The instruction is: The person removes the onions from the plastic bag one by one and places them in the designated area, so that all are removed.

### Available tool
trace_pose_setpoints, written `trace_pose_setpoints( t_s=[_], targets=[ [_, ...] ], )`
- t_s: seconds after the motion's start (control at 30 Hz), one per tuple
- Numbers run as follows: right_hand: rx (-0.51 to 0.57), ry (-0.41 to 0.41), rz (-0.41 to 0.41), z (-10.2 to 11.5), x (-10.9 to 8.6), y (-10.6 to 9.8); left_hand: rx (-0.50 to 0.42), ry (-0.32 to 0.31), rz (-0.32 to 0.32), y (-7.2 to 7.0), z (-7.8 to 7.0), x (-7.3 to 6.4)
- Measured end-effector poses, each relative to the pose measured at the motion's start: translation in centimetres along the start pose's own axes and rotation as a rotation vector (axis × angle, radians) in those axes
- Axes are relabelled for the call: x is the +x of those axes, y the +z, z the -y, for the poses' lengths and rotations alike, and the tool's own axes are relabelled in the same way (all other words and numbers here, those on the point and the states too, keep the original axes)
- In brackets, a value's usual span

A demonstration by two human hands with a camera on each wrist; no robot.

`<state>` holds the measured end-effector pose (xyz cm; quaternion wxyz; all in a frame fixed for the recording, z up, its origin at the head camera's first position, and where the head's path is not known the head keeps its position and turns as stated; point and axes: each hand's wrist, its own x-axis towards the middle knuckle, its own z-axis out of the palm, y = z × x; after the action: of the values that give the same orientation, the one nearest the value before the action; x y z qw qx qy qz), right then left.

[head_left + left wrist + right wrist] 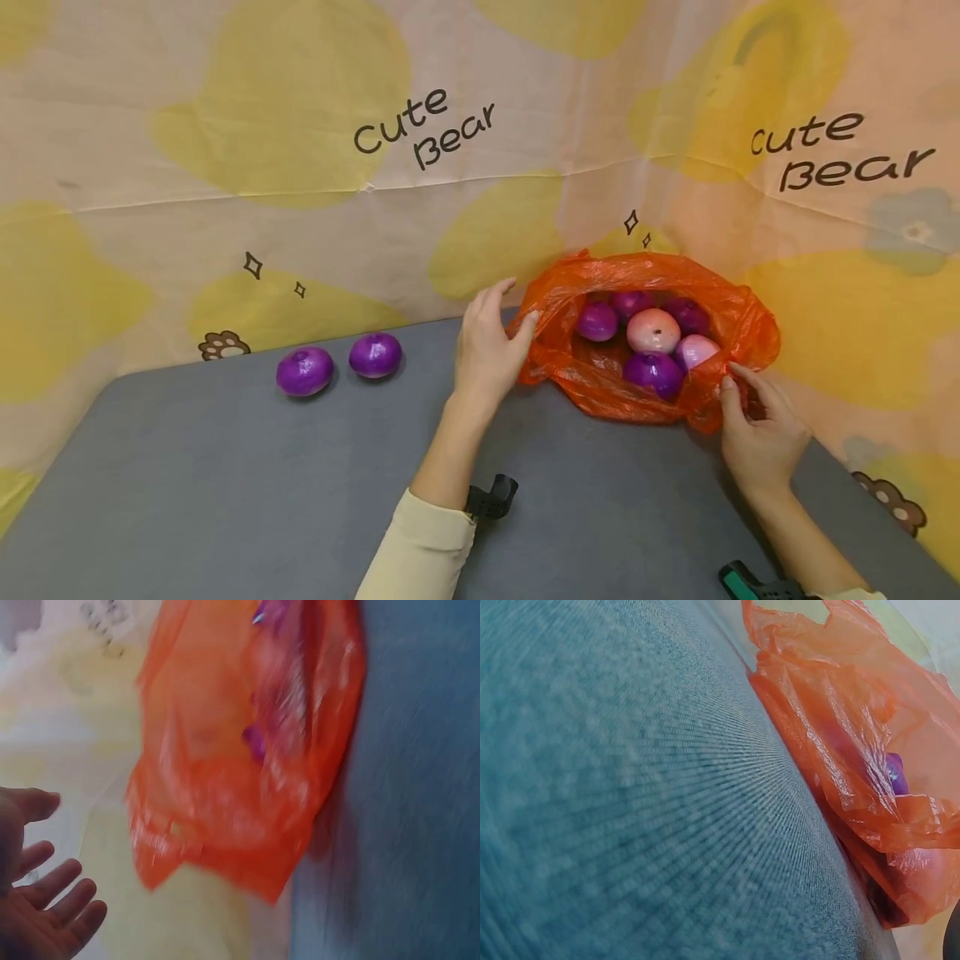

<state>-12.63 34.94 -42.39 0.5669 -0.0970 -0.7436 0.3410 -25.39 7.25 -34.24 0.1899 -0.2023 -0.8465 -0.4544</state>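
An orange-red plastic bag (622,408) lies with its mouth spread wide on the grey table. Inside it sit several glossy purple onions (652,375) and two paler pink, round ones, one with a small dark spot (654,332). My left hand (487,350) is at the bag's left side, fingers spread and empty; in the left wrist view the same hand (49,900) is apart from the plastic. With thumb and fingertips, my right hand (765,433) pinches the bag's rim at its front right corner. The right wrist view shows the bag's crumpled side (840,750), with purple inside.
Two more purple onions (304,372) (376,356) sit on the table (225,483) to the left, near its back edge. A printed cloth (300,167) hangs behind and to the right, close against the bag.
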Motion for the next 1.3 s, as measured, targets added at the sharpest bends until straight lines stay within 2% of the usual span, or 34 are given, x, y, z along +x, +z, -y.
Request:
trace_pose_setpoints(
  t_s=[0.13, 0.27, 0.47, 0.6, 0.67, 0.73, 0.87, 0.93, 1.03, 1.2, 1.3],
  targets=[
    [0.0, -0.004, 0.001, 1.4, 0.1, -0.1, -0.022, 0.069, 0.018, 1.8, -1.6, -0.4],
    [-0.005, -0.011, -0.005, 1.7, 0.1, 0.0, -0.047, 0.078, 0.127, 3.3, -2.6, -0.4],
    [-0.012, -0.024, 0.003, 0.7, -0.3, 0.8, -0.058, 0.067, 0.29, 4.3, -2.4, 0.2],
    [-0.002, -0.035, -0.008, 1.2, -0.2, 0.8, -0.102, 0.098, 0.374, 6.1, -2.3, 0.8],
    [0.01, -0.039, -0.016, 1.7, 0.0, 0.6, -0.082, 0.145, 0.422, 7.5, -2.5, 1.0],
    [0.013, -0.043, -0.021, 1.9, 0.1, 0.4, -0.011, 0.217, 0.474, 9.0, -3.0, 1.0],
    [-0.004, -0.037, -0.028, 0.7, 0.2, 0.1, 0.095, 0.37, 0.562, 11.3, -4.0, 1.0],
    [-0.023, -0.034, -0.029, -0.1, 0.3, 0.1, 0.093, 0.402, 0.589, 12.1, -4.4, 0.9],
    [-0.04, -0.025, -0.022, -0.7, 0.3, 0.0, 0.052, 0.395, 0.601, 12.9, -4.5, 0.6],
    [-0.045, -0.061, 0.003, -0.6, 0.1, -0.2, -0.034, 0.296, 0.626, 13.9, -3.6, -0.5],
    [-0.044, -0.091, -0.003, -0.7, 0.0, -0.3, -0.059, 0.274, 0.632, 14.5, -3.3, -0.9]
  ],
)
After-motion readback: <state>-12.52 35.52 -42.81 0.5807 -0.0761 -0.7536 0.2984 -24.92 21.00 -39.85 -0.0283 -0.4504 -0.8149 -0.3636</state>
